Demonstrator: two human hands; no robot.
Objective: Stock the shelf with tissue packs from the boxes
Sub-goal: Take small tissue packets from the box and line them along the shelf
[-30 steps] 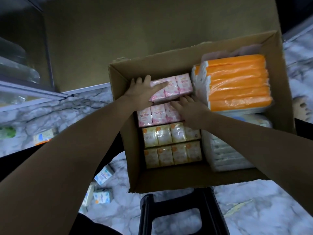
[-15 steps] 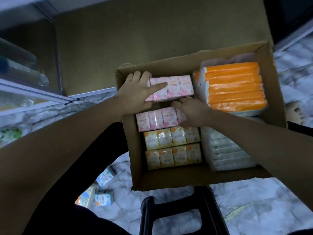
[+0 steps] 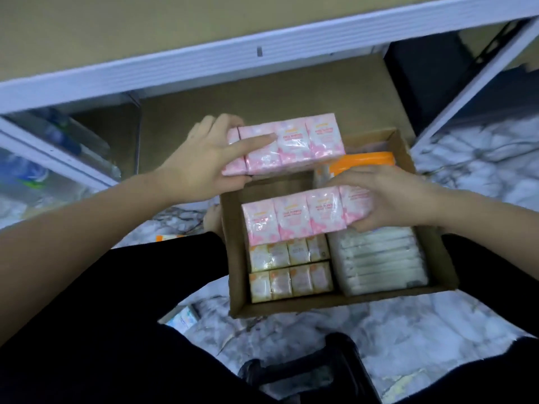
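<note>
My left hand (image 3: 201,167) grips a pink tissue pack (image 3: 294,144) by its left end, lifted above the far edge of the cardboard box (image 3: 233,258). My right hand (image 3: 388,196) grips a second pink tissue pack (image 3: 291,220) by its right end, raised over the box's middle. Below it in the box lie two rows of yellow-orange tissue packs (image 3: 291,266), a white stack of packs (image 3: 379,263) on the right, and an orange pack (image 3: 364,161) at the back. The shelf board (image 3: 204,30) with its white front edge runs across the top of the view.
A lower brown shelf surface (image 3: 277,94) lies behind the box. Clear plastic-wrapped goods (image 3: 43,158) sit on the left. A white shelf post (image 3: 466,91) slants at the right. Small packs (image 3: 183,319) lie on the marble floor. A black stool (image 3: 320,368) stands below the box.
Both hands have lifted their pink packs out of the box, the left one higher and farther away. The view has tilted up, bringing the shelf board into sight.
</note>
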